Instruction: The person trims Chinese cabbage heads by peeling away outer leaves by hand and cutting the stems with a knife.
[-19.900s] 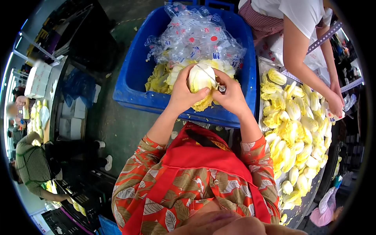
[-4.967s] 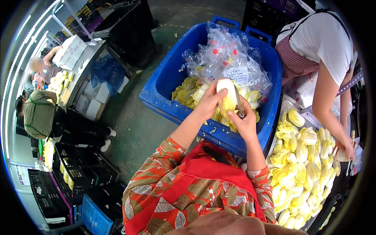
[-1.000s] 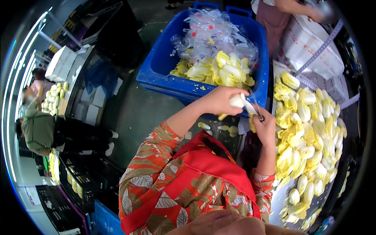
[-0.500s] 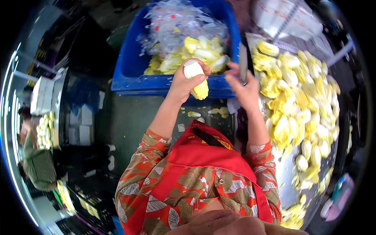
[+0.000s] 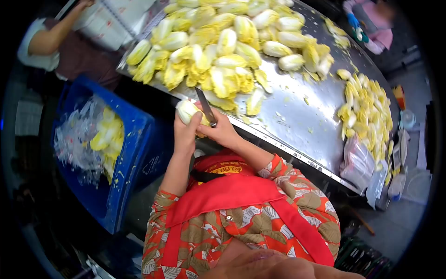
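My left hand (image 5: pixel 184 136) is wrapped round a small napa cabbage (image 5: pixel 187 110), its white base end pointing up. In my right hand (image 5: pixel 223 131) is a knife (image 5: pixel 206 106), blade tilted up and away from me, just right of the cabbage. The fingers of my right hand also reach the cabbage's lower, yellow part, and the two hands meet there. Beyond them a heap of napa cabbages (image 5: pixel 227 43) and loose yellow leaves covers the near-left part of a metal table (image 5: pixel 295 109). My fingers partly hide the knife's handle.
To the left stands a blue bin (image 5: pixel 132 135) with plastic wrapping (image 5: pixel 83 144) and yellow leaves (image 5: pixel 109 135). A second cabbage pile (image 5: pixel 367 107) and a plastic bag (image 5: pixel 357 158) lie at the table's right. Two people are across: one arm (image 5: pixel 58 39) left, one gloved hand (image 5: pixel 358 32) right.
My view and body have turned right, from the bin to the table. My right hand with the knife has come in against my left hand and the cabbage.
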Motion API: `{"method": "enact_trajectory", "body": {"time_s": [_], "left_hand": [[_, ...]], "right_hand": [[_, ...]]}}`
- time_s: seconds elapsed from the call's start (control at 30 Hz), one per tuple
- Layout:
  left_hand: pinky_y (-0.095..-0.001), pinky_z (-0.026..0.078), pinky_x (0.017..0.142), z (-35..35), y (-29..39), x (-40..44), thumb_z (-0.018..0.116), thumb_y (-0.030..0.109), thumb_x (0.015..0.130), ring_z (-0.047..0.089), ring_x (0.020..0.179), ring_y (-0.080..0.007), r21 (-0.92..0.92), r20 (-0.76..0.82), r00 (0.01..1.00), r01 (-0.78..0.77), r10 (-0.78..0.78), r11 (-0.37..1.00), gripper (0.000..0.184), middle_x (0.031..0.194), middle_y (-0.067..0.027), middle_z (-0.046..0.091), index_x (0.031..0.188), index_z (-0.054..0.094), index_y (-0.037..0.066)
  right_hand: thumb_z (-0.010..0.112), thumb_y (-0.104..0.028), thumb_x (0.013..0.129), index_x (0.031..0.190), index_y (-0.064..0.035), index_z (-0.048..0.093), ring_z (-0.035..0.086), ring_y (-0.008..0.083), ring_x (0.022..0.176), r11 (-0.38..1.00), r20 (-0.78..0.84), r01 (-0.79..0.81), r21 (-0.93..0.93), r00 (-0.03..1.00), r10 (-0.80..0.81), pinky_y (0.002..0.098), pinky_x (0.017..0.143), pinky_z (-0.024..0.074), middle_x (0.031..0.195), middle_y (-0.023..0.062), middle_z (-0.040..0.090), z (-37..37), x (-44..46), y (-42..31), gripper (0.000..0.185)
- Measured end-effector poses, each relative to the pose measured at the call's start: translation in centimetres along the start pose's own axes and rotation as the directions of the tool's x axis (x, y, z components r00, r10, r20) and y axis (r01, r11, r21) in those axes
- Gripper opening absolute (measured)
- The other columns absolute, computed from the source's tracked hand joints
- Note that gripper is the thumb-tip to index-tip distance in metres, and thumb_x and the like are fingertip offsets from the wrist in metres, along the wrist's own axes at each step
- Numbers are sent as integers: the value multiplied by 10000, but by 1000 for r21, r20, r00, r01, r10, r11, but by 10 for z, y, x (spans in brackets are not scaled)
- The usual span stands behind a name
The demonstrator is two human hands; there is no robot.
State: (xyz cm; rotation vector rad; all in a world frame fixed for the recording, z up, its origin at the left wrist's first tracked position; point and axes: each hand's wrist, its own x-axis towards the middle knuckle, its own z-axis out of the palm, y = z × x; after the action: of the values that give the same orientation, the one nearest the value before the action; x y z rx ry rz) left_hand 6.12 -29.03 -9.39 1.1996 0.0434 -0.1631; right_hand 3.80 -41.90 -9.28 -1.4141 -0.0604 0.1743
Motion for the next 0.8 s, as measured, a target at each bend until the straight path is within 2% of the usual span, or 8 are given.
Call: {"method": "enact_trajectory", "body": {"time_s": [0.1,0.17,0.27,0.4,0.5,0.63,0.67,0.8], "left_hand": [[-269,469,823,20,-33,2,627,59,841,560,955,-130,92,135,981,127,-138,988,389,1083,-64,557,1196,470,25],[-260,466,823,29,-51,2,645,93,842,554,956,-126,169,237,952,157,-194,973,462,1098,-63,555,1246,435,17],[-299,391,960,49,-59,-4,655,136,856,461,1144,-166,188,381,891,187,-247,964,744,1262,-116,472,1436,200,36],[-317,397,963,33,-59,-11,582,305,911,501,1181,-206,224,451,712,493,-538,841,627,1278,-147,523,1410,297,54],[-324,465,899,-11,-78,-19,525,243,941,588,1067,-221,310,335,730,512,-596,801,454,1154,-139,600,1331,413,42],[-296,485,832,-74,-88,-43,530,238,940,612,966,-184,330,-22,791,584,-612,742,333,1036,-102,630,1215,513,51],[-293,486,827,-91,-94,-51,538,239,934,612,952,-171,310,-76,789,599,-609,738,320,1017,-89,633,1196,521,56],[-288,482,819,-124,-106,-76,562,259,916,609,946,-151,263,-214,766,643,-606,720,334,1018,-76,635,1190,526,70]], "right_hand": [[688,-194,789,1389,-119,376,477,57,528,998,-64,-48,-28,997,46,203,448,376,775,7,571,-37,-26,11,680],[732,-250,760,1353,-59,405,563,95,721,979,-87,-202,10,976,202,225,612,469,996,64,591,-55,-45,5,703],[734,-258,750,1276,-34,449,494,80,500,939,-199,-316,138,919,339,215,441,413,776,47,584,-81,-63,10,639],[728,-320,752,1126,7,518,469,99,426,916,-486,-262,304,784,386,229,392,404,679,43,571,-150,-96,45,540],[682,-469,769,751,-27,597,504,137,450,938,-807,-305,163,505,304,269,403,381,578,50,545,-237,-134,53,450],[562,-547,834,1011,-49,576,544,184,638,964,-978,-257,73,169,120,307,582,459,732,67,562,-363,-203,4,528],[556,-525,848,1036,-53,582,555,192,727,998,-984,18,-63,167,-65,338,611,479,764,73,567,-443,-229,20,509],[602,-357,883,1236,-32,522,446,143,614,947,-948,-33,-319,5,-319,264,544,402,1125,169,619,-397,-207,-74,486]]}}
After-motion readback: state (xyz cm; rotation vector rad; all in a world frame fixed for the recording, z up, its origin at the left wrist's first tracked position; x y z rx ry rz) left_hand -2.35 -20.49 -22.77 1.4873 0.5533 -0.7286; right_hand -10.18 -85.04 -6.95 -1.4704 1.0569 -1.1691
